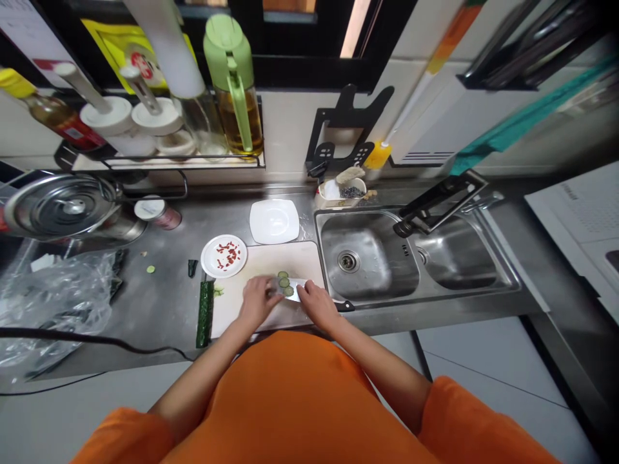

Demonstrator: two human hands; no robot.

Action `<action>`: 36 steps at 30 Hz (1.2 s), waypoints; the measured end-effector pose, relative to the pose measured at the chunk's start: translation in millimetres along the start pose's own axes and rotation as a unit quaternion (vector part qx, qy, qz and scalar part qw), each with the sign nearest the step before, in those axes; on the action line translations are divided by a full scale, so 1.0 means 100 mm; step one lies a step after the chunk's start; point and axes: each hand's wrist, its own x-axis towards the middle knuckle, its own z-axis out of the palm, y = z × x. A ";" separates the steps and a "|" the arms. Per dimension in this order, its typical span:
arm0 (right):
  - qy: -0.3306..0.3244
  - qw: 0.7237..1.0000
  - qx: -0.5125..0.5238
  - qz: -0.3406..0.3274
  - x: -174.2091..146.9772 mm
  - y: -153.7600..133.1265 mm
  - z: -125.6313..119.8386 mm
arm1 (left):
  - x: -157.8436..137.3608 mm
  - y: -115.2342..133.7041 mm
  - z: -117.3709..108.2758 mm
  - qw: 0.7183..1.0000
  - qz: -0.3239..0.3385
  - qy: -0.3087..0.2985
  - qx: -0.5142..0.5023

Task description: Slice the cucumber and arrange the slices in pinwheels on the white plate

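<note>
Over the white cutting board (249, 267), a knife (296, 294) lies between my hands, its black handle pointing right toward the sink. Several thin cucumber slices (284, 282) rest on or against its blade. My right hand (316, 303) is closed on the blade part, left of the handle. Beside the blade's left end is my left hand (258, 299), its fingers bent and smeared by motion, so what they hold cannot be made out. A long dark green cucumber (205, 314) lies along the board's left edge, with light green scraps (219, 291) near it.
A round plate (209, 258) with red chopped bits overlaps the board's upper left corner. Behind the board sits a square white plate (274, 221). A double steel sink (367, 248) is on the right. Plastic bags (58, 303) and a lidded pot (72, 206) stand left.
</note>
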 end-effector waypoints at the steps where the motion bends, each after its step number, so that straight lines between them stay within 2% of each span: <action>1: 0.002 1.000 -0.001 -0.002 0.00 0.00 -0.01 | 0.05 0.08 0.08 1.000 -0.004 -0.027 -0.003; 3: 0.003 1.000 -0.004 -0.005 -0.01 -0.01 -0.02 | 0.15 0.19 0.20 0.998 -0.029 -0.051 0.008; 6: -0.001 1.000 -0.005 0.004 -0.05 0.00 -0.02 | 0.26 0.20 0.30 0.996 -0.048 -0.072 0.019; 18: -0.036 0.999 0.019 0.028 -0.37 0.06 -0.04 | 0.65 0.14 0.39 0.992 -0.045 -0.104 0.051; 23: -0.052 0.996 0.050 0.050 -0.57 0.12 -0.09 | 0.71 0.04 0.39 0.992 -0.021 -0.115 0.048; 28: -0.075 0.989 0.094 0.085 -0.67 0.14 -0.11 | 0.78 0.06 0.36 0.990 -0.003 -0.135 0.036; 34: -0.096 0.979 0.160 0.079 -0.66 0.09 -0.11 | 0.84 0.10 0.29 0.986 -0.010 -0.164 -0.008; 36: -0.099 0.976 0.179 0.068 -0.63 0.06 -0.10 | 0.82 0.05 0.25 0.988 -0.026 -0.141 -0.050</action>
